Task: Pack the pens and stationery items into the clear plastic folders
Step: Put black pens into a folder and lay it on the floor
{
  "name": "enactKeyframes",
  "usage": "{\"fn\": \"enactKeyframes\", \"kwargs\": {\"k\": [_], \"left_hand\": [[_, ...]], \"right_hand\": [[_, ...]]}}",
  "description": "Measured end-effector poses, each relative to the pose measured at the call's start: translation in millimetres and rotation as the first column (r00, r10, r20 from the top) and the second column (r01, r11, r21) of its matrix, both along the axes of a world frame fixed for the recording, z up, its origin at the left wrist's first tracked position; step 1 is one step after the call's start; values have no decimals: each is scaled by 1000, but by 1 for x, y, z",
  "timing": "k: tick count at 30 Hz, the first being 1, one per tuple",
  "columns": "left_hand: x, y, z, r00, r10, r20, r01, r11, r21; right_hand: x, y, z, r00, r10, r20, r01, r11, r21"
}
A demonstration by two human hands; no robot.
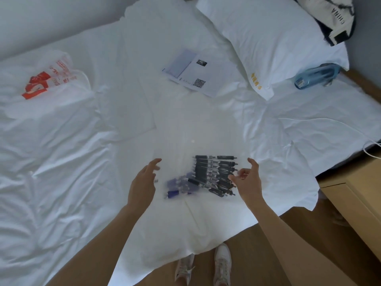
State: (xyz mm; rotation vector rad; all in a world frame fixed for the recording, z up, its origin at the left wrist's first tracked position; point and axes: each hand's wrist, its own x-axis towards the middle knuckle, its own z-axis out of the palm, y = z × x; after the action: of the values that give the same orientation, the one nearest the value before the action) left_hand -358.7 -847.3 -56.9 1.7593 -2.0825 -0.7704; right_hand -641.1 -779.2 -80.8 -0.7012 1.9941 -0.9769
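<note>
White crumpled bed sheet. Far left: thin plastic bag, red print, unreadable. Near centre: left hand fingers loose, empty; blue + black pens heaped btwn hands; right hand fingers relaxed, empty. Far right: cap marked "CHINA".

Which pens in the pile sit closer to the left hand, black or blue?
The blue pens: they lie at the pile's left edge beside the left hand; the black pens sit by the right hand.
</note>
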Motion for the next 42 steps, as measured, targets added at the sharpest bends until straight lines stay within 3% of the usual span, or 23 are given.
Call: {"fn": "enactKeyframes", "kwargs": {"k": [7, 14, 18, 23, 29, 34, 42], "left_hand": [[-10, -22, 78, 993, -22, -114, -2, 980, -200], [-16, -64, 235, 959, -100, -266, -37, 884, -467], [-21, -85, 326, 942, -182, -281, -23, 802, -597], [-30, -91, 406, 944, -254, -209, 53, 744, -666], [-38, -99, 445, 938, -336, -86, 187, 701, -688], [-56, -112, 450, 909, -416, -23, 297, 685, -666], [-82, -115, 454, 864, -503, 29, 365, 585, -724]], "right_hand": [[-9, -15, 68, 976, -47, 215, 89, 977, -192], [-25, -24, 172, 869, -43, 493, 199, 942, -269], [-19, -24, 223, 760, 48, 648, 265, 888, -376], [-3, -25, 251, 702, 167, 692, 242, 858, -453], [9, -25, 257, 583, 281, 762, 313, 788, -531], [1, -22, 259, 589, 260, 765, 370, 755, -541], [-18, -21, 262, 572, 278, 772, 421, 708, -567]]}}
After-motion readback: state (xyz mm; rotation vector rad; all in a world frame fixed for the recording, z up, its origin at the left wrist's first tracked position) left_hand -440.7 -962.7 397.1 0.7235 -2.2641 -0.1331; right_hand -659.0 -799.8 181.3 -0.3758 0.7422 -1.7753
